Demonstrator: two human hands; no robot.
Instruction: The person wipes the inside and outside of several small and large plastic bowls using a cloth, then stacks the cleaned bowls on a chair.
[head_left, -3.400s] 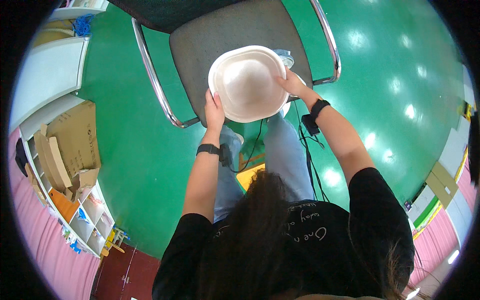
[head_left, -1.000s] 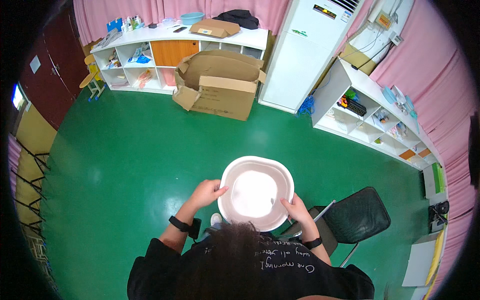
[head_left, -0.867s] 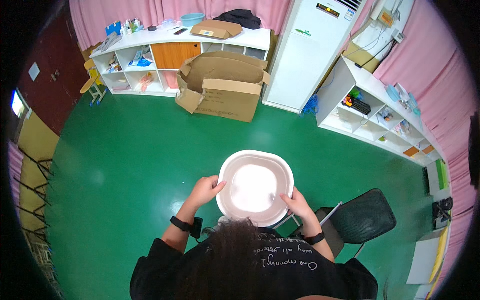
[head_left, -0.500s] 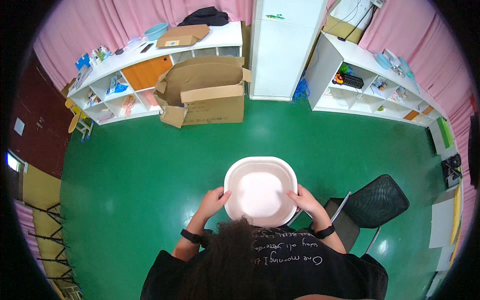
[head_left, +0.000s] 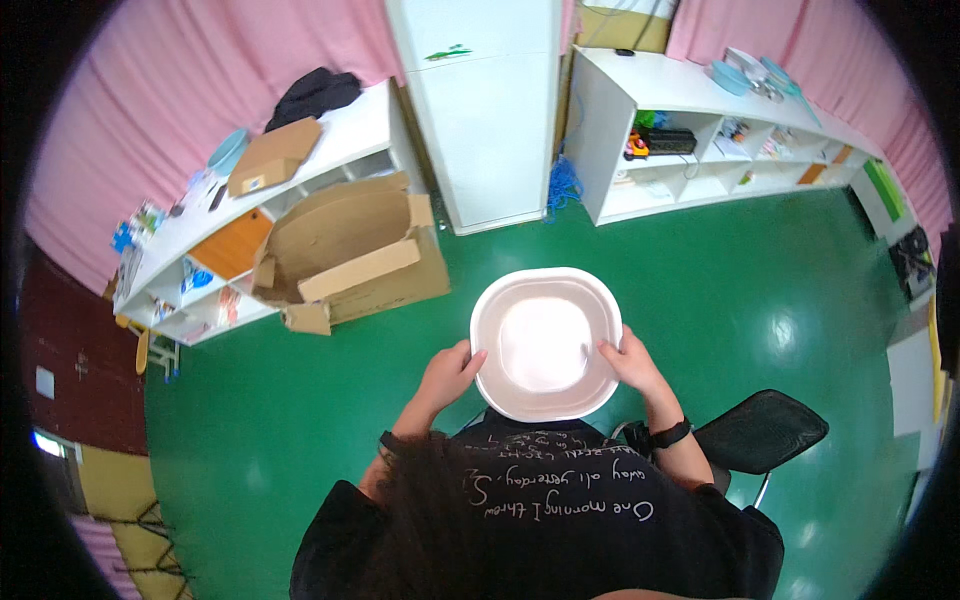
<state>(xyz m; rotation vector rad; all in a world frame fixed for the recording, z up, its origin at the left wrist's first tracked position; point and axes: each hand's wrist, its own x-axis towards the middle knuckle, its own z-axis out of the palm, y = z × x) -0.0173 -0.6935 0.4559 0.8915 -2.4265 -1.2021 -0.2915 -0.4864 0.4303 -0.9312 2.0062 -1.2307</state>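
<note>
I hold a white, rounded basin [head_left: 545, 345] in front of my body, and nothing lies inside it. My left hand [head_left: 450, 376] grips its left rim, with the thumb over the edge and the other fingers hidden behind the wall. On the opposite rim my right hand [head_left: 630, 360] is closed the same way, thumb pointing into the basin. Each wrist wears a dark band.
An open cardboard box [head_left: 350, 250] stands on the green floor [head_left: 300, 400] ahead left, before a white shelf unit [head_left: 350, 130]. A tall white cabinet [head_left: 485, 130] rises straight ahead. Right of it stands another shelf unit [head_left: 640, 90] with basins on top. A black chair [head_left: 760, 430] is beside me.
The view has turned to the right, so the box and cabinet sit farther left. Both hands have brought the basin a little farther out from my body.
</note>
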